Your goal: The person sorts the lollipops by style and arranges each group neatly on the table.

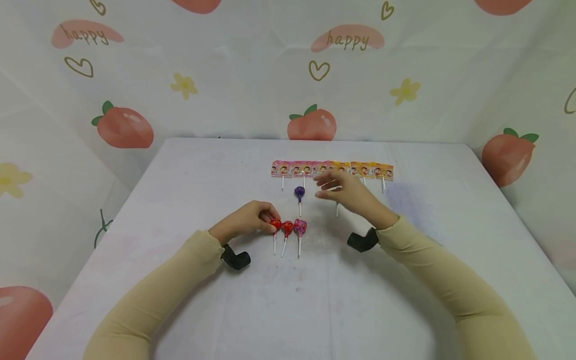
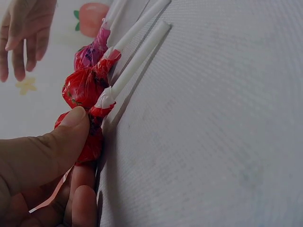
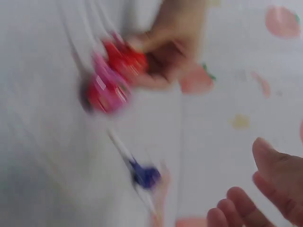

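My left hand (image 1: pixel 245 219) pinches the leftmost red lollipop (image 1: pixel 275 225) by its wrapped head; its stick lies toward me. Beside it, side by side, are a second red lollipop (image 2: pixel 81 90) and a pink lollipop (image 1: pixel 300 227). Farther back lies a purple lollipop (image 1: pixel 299 192), its head pointing away from me. My right hand (image 1: pixel 355 195) hovers to the right of the purple one, fingers loosely extended and holding nothing. A white stick (image 1: pixel 337 210) shows below that hand; whatever it belongs to is hidden. The right wrist view is blurred.
Along the back lies a row of flat packets on sticks, pink packets (image 1: pixel 283 169) at left and orange-yellow packets (image 1: pixel 383 171) at right. The right hand covers part of this row. A white cloth covers the table (image 1: pixel 279 310); a printed curtain (image 1: pixel 252 75) hangs behind.
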Demonstrator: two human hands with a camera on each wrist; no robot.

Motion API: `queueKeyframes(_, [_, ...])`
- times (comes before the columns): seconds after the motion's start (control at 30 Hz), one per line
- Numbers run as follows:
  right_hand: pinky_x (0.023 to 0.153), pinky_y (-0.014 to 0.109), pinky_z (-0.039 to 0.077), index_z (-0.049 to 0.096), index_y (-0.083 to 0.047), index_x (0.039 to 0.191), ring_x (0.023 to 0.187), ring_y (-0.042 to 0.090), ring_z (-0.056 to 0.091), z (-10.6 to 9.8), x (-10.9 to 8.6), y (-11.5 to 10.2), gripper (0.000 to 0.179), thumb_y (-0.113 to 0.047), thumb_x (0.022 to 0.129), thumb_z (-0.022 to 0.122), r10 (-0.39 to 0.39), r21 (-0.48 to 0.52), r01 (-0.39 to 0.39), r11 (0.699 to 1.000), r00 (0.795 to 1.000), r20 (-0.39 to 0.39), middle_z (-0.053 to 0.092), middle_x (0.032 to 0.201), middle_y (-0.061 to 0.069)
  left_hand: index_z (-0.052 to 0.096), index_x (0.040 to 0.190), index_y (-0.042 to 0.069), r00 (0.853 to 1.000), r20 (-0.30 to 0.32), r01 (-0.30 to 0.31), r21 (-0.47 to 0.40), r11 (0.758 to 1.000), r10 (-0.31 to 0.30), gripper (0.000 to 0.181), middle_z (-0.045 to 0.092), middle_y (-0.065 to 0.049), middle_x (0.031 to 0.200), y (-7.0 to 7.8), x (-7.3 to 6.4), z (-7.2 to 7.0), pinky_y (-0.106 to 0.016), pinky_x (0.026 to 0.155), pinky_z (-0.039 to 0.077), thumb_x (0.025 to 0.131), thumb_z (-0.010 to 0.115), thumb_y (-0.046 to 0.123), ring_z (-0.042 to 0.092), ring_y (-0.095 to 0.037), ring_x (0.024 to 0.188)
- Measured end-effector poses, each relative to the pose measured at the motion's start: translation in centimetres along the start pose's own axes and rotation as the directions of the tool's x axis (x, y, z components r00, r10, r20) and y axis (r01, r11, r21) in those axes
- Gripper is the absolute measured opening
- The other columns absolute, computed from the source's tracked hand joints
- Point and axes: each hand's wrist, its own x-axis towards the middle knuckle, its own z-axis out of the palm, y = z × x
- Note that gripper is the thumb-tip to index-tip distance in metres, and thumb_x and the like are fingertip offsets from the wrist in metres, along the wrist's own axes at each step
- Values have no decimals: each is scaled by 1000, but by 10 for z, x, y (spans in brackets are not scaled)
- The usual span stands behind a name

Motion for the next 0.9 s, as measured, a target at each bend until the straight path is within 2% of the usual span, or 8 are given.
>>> queueKeyframes(0.13, [96, 42, 49, 59, -8, 127, 118, 27, 57, -20, 4, 13, 40, -18, 89, 70, -11, 25, 14, 1000, 995, -97, 60, 127, 13, 66, 106, 5, 1000, 2, 13, -6, 1000, -13, 25, 64, -6, 101, -1, 0, 0, -26, 79, 47, 83, 75, 8, 56, -16, 88])
queueKeyframes(0.23, [101, 42, 46, 57, -5, 128, 122, 30, 54, -28, 7, 29, 42, -15, 90, 69, -18, 55, 26, 998, 991, -130, 58, 130, 16, 66, 106, 6, 1000, 1, 12, -5, 1000, -12, 25, 65, -6, 101, -2, 1, 0, -26, 79, 47, 83, 75, 8, 56, -16, 88])
queueKeyframes(0.33, [104, 45, 43, 55, 0, 130, 126, 34, 50, -29, 9, 43, 44, -12, 90, 68, -1, 73, 9, 997, 994, -112, 55, 133, 19, 66, 106, 6, 1000, 2, 10, 0, 1000, -10, 25, 65, -6, 101, -2, 1, -1, -27, 80, 47, 83, 75, 9, 57, -16, 89])
queueKeyframes(0.53, [101, 48, 44, 56, -2, 132, 126, 36, 51, -24, 12, 62, 47, -17, 90, 69, 61, -9, -61, 998, 996, -71, 55, 134, 19, 66, 106, 6, 1000, 3, 10, 8, 1000, -10, 26, 65, -6, 101, -2, 1, -1, -27, 81, 48, 83, 76, 9, 57, -17, 89])
queueKeyframes(0.9, [94, 47, 48, 61, 1, 125, 111, 38, 61, -16, 16, 69, 41, -13, 89, 70, 107, -89, -111, 990, 993, -50, 62, 120, 24, 66, 106, 4, 1000, 1, -2, 8, 1000, 2, 26, 65, -7, 101, -1, 1, 0, -25, 78, 47, 82, 76, 7, 56, -15, 88])
